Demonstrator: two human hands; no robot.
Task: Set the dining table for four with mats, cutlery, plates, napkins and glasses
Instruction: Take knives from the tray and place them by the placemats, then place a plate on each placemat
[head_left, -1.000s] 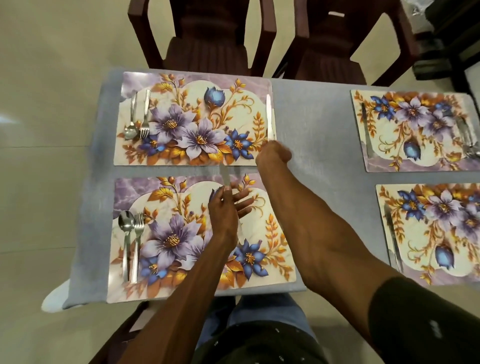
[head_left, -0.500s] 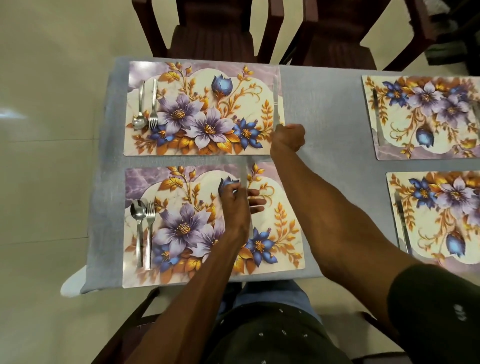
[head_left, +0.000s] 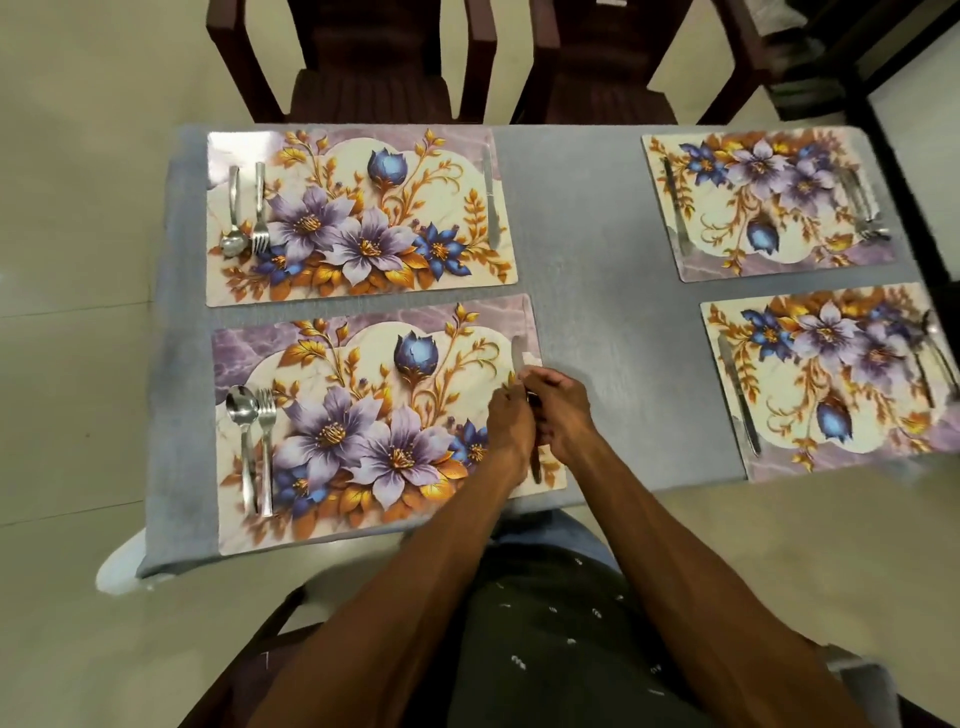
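both hands (head_left: 540, 410) – fingers curled round the knife (head_left: 519, 358) – at the near mat's (head_left: 363, 447) right edge

One head-worn camera looks steeply down and forward — close over the table (head_left: 587, 291), chairs (head_left: 363, 62) beyond.

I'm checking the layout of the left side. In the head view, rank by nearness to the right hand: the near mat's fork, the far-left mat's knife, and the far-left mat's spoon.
From the right hand:
1. Far-left mat's knife, beyond the hand, at that mat's right edge.
2. Near mat's fork, at its left side.
3. Far-left mat's spoon, at the far left corner.
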